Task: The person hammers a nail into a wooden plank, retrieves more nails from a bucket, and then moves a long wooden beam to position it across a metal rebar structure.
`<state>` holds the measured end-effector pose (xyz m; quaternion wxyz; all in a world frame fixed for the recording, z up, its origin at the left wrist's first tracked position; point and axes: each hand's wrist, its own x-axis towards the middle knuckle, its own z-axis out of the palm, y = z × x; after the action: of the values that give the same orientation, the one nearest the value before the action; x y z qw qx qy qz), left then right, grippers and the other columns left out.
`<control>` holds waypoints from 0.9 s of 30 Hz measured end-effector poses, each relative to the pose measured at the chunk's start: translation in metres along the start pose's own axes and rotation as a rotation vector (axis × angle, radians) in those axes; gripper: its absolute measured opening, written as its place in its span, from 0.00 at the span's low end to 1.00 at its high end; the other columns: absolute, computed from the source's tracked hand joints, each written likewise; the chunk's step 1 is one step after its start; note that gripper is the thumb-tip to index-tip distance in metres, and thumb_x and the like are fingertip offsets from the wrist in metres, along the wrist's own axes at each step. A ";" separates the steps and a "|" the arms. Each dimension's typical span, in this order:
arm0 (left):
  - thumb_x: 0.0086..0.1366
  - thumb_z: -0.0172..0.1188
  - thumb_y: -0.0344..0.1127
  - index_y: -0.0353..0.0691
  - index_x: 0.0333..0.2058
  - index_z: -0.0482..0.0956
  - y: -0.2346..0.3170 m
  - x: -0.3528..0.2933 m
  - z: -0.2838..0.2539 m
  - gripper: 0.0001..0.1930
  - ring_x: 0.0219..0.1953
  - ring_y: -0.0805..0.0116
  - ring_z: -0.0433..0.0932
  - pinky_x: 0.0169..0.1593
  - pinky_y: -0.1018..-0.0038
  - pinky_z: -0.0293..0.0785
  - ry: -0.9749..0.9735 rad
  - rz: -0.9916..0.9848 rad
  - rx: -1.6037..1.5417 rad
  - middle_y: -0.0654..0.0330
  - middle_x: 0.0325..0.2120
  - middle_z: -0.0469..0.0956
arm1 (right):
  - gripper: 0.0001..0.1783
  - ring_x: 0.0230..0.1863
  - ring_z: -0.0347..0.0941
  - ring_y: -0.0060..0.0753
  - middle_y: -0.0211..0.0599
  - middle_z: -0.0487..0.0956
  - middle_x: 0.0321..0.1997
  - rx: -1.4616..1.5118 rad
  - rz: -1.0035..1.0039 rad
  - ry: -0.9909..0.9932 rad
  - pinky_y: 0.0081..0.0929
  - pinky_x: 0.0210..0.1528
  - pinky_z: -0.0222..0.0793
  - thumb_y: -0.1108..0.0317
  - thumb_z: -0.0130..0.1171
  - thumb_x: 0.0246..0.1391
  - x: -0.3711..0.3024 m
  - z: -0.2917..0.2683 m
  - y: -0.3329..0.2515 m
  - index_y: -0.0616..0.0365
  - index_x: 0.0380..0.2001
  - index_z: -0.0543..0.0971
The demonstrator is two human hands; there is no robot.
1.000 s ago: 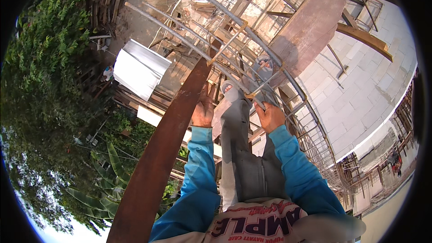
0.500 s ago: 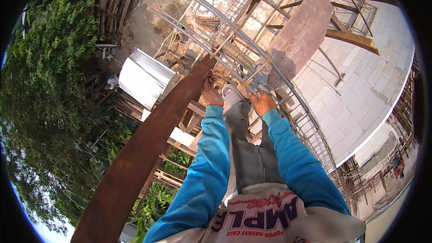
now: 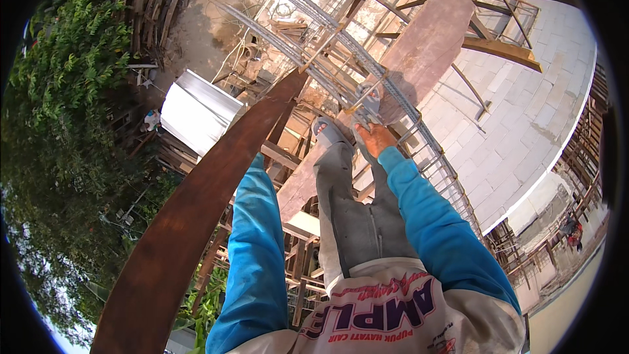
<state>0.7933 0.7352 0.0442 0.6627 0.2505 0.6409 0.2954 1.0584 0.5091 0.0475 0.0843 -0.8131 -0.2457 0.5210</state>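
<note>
Right arm (image 3: 432, 206) extended to frame centre, right grip (image 3: 375, 139) curled round rebar cage (image 3: 368, 61), running upper centre to lower right. Left forearm (image 3: 257, 216) raised; left grip hidden behind brown plank (image 3: 185, 217), hold unreadable.

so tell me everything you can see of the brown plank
The plank is long, flat and reddish brown, and looks wooden, with darker blotches. It slants from lower left up to the steel bar cage, looking wider nearer the camera and bowed, perhaps by the lens. Whether its far end touches the cage is unclear. The left sleeve runs behind it, and the left hand is hidden.
</note>
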 end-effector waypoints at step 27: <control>0.62 0.54 0.40 0.36 0.27 0.76 0.048 0.051 0.062 0.13 0.16 0.78 0.58 0.20 0.77 0.56 -0.128 0.083 0.694 0.68 0.12 0.64 | 0.36 0.45 0.69 0.59 0.63 0.74 0.40 0.003 -0.047 0.023 0.43 0.48 0.64 0.39 0.43 0.52 0.079 0.014 0.036 0.68 0.39 0.74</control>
<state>0.8516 0.8085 0.0459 0.5644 0.5045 0.6496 0.0703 1.0839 0.5146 -0.0363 0.1006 -0.8129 -0.2630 0.5099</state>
